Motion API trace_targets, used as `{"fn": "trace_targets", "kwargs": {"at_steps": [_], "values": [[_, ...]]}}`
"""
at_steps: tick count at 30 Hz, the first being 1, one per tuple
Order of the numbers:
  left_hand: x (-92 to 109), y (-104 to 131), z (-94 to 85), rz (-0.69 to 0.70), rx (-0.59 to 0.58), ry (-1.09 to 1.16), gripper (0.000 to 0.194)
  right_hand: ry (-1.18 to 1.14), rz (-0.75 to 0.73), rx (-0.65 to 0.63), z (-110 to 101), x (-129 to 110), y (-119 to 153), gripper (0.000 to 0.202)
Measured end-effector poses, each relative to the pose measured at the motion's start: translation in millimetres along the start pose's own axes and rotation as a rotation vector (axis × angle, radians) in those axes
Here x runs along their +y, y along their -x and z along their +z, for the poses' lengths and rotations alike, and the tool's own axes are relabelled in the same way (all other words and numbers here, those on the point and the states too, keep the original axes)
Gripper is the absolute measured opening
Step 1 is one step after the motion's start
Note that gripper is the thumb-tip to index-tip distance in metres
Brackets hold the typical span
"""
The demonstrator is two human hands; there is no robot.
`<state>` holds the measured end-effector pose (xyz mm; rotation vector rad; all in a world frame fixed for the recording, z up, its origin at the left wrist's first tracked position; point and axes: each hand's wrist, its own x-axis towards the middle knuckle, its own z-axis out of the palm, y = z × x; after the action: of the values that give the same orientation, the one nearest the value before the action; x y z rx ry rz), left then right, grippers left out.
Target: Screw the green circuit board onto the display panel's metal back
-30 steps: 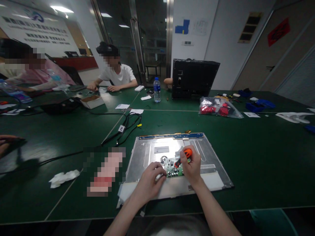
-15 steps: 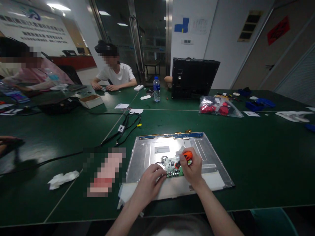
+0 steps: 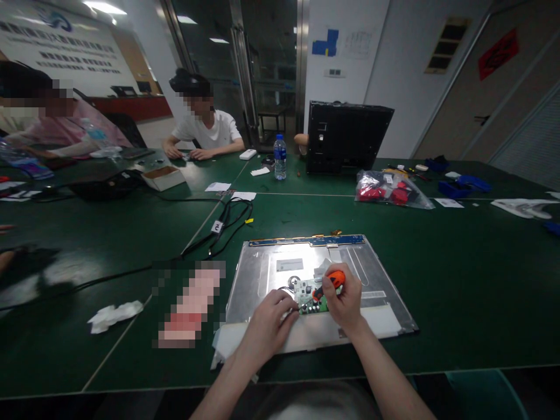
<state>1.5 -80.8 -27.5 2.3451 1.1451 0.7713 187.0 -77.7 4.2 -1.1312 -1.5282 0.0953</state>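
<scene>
My right hand [image 3: 345, 300] grips a screwdriver [image 3: 336, 279] by its orange and black handle. The tool slants down to the left over a small green circuit board [image 3: 312, 304], its tip close to my left fingertips. My left hand [image 3: 273, 321] is closed at the board's left edge, thumb and forefinger drawn together; what they pinch is too small to make out. The board sits on the metal back of a flat display panel [image 3: 266, 286], which lies on the table in front of me. A blue strip board [image 3: 306, 240] runs along the panel's far edge.
Black cables [image 3: 223, 224] trail across the green table [image 3: 459, 280] to the left. Crumpled tissue [image 3: 114, 315] lies at the near left. Farther back stand a water bottle [image 3: 280, 157], a black monitor housing [image 3: 347, 140] and a plastic bag of red items [image 3: 391, 189]. People sit at the far left.
Both hands and the screwdriver stay nearly where they were. The view has shifted slightly. At the left edge, another person's hand and a dark object have moved.
</scene>
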Motion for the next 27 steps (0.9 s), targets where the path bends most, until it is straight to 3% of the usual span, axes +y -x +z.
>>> {"fn": "trace_targets", "kwargs": {"at_steps": [20, 22, 27], "values": [[4, -1, -1.4, -0.018, -0.022, 0.003, 0.013, 0.026, -0.135, -0.038, 1, 0, -5, 0.02], [5, -2, -2.3, -0.02, -0.017, 0.012, 0.013, 0.025, -0.181, -0.107, 1, -4, -11, 0.022], [8, -4, -3.8, -0.022, -0.007, 0.038, 0.014, -0.025, -0.236, -0.415, -2, -15, -32, 0.031]]}}
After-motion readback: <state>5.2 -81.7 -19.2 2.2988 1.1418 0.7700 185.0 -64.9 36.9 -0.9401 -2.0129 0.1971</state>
